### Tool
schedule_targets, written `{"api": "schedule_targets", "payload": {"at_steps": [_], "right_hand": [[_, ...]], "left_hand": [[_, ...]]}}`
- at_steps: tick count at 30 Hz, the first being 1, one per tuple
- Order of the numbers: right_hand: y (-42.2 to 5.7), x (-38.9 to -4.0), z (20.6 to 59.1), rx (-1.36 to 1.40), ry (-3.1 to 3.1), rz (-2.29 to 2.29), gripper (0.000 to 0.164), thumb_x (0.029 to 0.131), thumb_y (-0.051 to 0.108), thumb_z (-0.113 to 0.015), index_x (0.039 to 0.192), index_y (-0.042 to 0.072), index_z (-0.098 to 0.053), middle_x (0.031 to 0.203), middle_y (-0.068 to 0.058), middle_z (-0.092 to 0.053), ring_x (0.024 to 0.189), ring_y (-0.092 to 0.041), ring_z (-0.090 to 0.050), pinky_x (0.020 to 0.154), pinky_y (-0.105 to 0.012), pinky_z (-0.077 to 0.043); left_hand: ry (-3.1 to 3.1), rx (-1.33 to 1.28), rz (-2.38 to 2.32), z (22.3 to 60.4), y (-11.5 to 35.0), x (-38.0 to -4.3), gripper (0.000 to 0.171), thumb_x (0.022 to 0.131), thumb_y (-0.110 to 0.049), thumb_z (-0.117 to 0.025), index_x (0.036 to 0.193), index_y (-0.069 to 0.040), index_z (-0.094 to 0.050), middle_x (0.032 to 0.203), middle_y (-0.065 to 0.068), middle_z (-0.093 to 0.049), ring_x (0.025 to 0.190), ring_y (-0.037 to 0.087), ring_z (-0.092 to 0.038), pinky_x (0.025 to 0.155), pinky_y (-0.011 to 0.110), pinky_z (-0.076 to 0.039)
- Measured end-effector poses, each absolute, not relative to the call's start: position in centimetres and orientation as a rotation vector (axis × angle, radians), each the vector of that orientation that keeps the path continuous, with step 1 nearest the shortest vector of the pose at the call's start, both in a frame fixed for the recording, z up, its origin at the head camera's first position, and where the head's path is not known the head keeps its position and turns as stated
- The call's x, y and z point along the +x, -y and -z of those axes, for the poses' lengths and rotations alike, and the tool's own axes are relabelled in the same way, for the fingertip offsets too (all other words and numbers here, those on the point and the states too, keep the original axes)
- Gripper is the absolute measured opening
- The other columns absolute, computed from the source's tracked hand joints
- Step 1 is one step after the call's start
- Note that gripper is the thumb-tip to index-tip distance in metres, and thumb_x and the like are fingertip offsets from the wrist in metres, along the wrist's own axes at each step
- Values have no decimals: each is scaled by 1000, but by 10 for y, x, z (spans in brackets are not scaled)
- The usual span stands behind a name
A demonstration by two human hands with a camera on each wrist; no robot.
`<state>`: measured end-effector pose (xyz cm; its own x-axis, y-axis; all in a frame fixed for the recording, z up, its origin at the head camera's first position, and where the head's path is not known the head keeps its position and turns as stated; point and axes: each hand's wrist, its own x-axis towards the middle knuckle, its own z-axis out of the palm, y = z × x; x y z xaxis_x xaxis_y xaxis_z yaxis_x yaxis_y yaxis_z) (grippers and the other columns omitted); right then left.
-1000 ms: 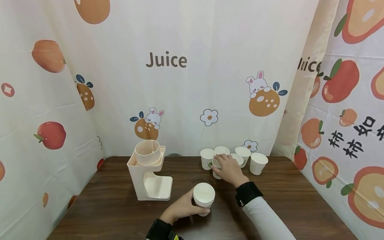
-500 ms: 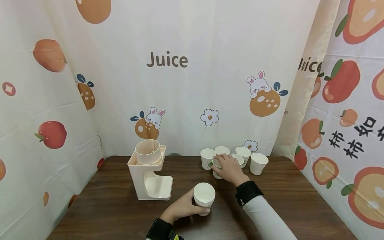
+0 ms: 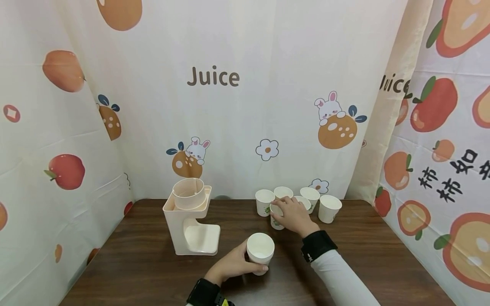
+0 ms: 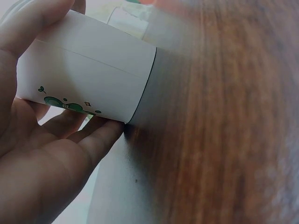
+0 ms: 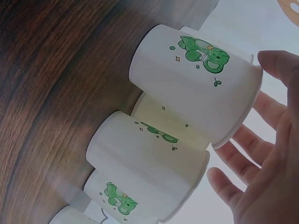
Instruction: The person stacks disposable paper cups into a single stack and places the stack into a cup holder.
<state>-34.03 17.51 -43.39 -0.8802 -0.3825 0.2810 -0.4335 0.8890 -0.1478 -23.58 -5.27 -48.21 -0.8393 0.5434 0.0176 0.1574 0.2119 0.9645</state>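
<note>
On the near part of the table, my left hand (image 3: 234, 264) grips a white paper cup stack (image 3: 260, 251), its thumb and fingers wrapped round the side. Several rim lines show below the mouth. The left wrist view has this cup wall (image 4: 93, 65) with green print, its base right at the tabletop. Farther back on the right, my right hand (image 3: 294, 216) holds a white paper cup (image 3: 277, 222) by its rim, thumb on the near side. A green animal is printed on that cup (image 5: 196, 79) in the right wrist view. Other paper cups (image 3: 330, 209) stand close around it.
A cream-coloured juicer-like stand (image 3: 177, 231) with a round cup-shaped top (image 3: 189, 195) is on the left of the dark wooden table (image 3: 145, 272). Behind the table hangs a fruit-printed curtain (image 3: 245, 114), and more printed cloth covers both sides.
The cup at my right hand has shifted slightly toward me, with the hand barely moving. My left hand and its cups have stayed in place.
</note>
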Motion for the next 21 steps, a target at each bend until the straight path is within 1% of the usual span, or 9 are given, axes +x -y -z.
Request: {"api": "schedule_targets", "payload": {"at_steps": [6, 13, 16, 21], "right_hand": [[-175, -340, 434, 651, 2793, -315, 39, 88, 42, -60, 122, 23, -62, 120, -11, -57, 106, -32, -48, 81, -52, -45], [-175, -337, 434, 679, 2806, -340, 37, 89, 39, -60, 123, 25, -61, 120, -12, -56, 107, -32, -47, 85, -52, -45], [-175, -334, 433, 693, 2816, -343, 38, 88, 38, -61, 123, 24, -61, 119, -12, -56, 104, -32, -47, 84, -50, -46], [-176, -329, 428, 723, 2838, -312, 39, 85, 42, -63, 120, 24, -63, 114, -12, -56, 96, -29, -47, 77, -47, -47]], "left_hand": [[-2172, 647, -1660, 482, 53, -235, 79, 75, -31, -78, 139, -24, -33, 123, -4, -54, 109, 13, -50, 96, 51, -35], [-2157, 646, -1665, 482, 53, -236, 79, 75, -30, -77, 140, -25, -32, 124, -3, -54, 110, 13, -50, 97, 51, -35], [-2155, 651, -1670, 483, 53, -236, 79, 75, -30, -77, 140, -25, -32, 124, -3, -53, 110, 13, -50, 97, 51, -35], [-2154, 651, -1670, 483, 53, -236, 79, 75, -30, -77, 140, -24, -32, 124, -3, -53, 110, 13, -50, 97, 52, -35]]}}
